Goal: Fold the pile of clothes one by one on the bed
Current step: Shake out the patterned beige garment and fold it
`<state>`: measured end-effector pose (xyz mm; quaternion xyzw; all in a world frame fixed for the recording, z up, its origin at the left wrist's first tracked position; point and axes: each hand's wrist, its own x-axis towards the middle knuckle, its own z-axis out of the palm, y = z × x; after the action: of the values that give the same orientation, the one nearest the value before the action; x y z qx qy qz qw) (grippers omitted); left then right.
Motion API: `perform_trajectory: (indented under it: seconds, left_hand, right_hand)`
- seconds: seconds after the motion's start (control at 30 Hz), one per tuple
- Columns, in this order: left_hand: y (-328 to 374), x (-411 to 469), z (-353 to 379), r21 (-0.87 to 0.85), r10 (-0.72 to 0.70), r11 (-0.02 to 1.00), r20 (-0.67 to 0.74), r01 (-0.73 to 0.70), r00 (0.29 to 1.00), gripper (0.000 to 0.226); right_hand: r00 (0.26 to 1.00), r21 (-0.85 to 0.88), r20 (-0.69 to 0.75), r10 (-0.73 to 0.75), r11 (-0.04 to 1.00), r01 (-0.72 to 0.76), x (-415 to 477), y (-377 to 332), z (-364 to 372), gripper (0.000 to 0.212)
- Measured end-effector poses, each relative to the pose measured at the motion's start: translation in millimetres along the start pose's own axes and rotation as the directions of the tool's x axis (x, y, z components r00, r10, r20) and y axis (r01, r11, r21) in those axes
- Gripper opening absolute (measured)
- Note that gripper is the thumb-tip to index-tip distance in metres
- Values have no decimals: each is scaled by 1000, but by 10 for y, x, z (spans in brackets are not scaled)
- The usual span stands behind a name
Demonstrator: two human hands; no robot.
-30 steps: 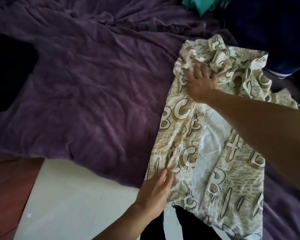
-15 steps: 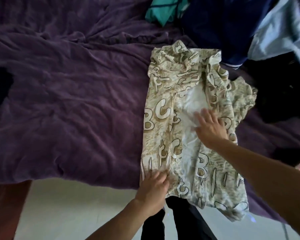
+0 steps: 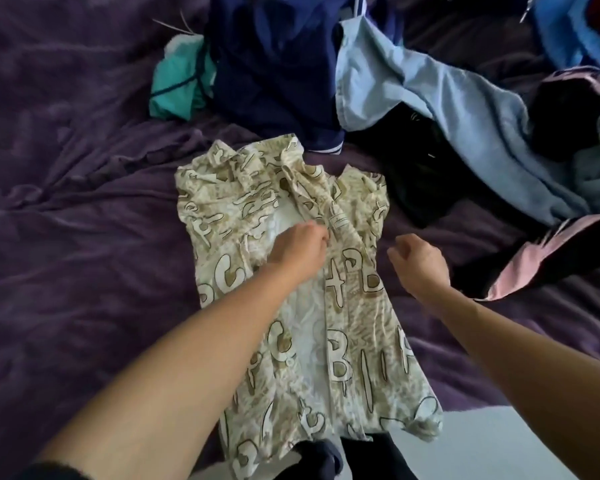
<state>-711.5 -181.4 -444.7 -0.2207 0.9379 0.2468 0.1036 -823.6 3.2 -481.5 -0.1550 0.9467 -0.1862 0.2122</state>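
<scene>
- Bed (image 3: 84,237): purple cover fills the left half of frame. The view has shifted since a second ago, so the pile (image 3: 413,109) (navy, pale blue, black, teal, pink items) now shows along the top and right.
- Shirt (image 3: 354,306): letter-print, spread from centre frame down to the lower edge, hem hanging over the bed's near side. Collar end was bunched a second ago and now lies flatter. Front panels sit roughly parallel, with a pale strip of lining open between them.
- Left hand (image 3: 302,247): was at the hem in the lower frame; now up at mid-chest. Grip narrow, fingers pinched on the placket edge.
- Right hand (image 3: 420,261): was pressing the cloth flat; now off the shirt's right edge, above the cover. Grip curled loosely, holding nothing that I can see.
- Reading: smoothing looks finished. Shirt is laid out but not yet folded; rest of pile untouched.
</scene>
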Motion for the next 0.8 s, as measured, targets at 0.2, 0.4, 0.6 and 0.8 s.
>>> perform_trajectory:
  seconds: [0.2,0.4,0.6,0.8]
  left_hand:
    - [461,1394,131,165,116,977,111,-133,987,54]
    - [697,1862,240,362,136,898,307,-248,942,43]
    - [316,1594,-412,244,383,898,-19,-367,924,17]
    - [-721,852,-729,330,177,935,-120,-129,977,18]
  right_hand:
    - [996,130,87,18,991,-30,395,100,203,49]
    - [979,115,187,86,987,-108,364,256,428,65]
    - [963,322,235,130,924,-203,277,80,267,79]
    - [961,155,126,-246,962,225,-201,-568,397,57]
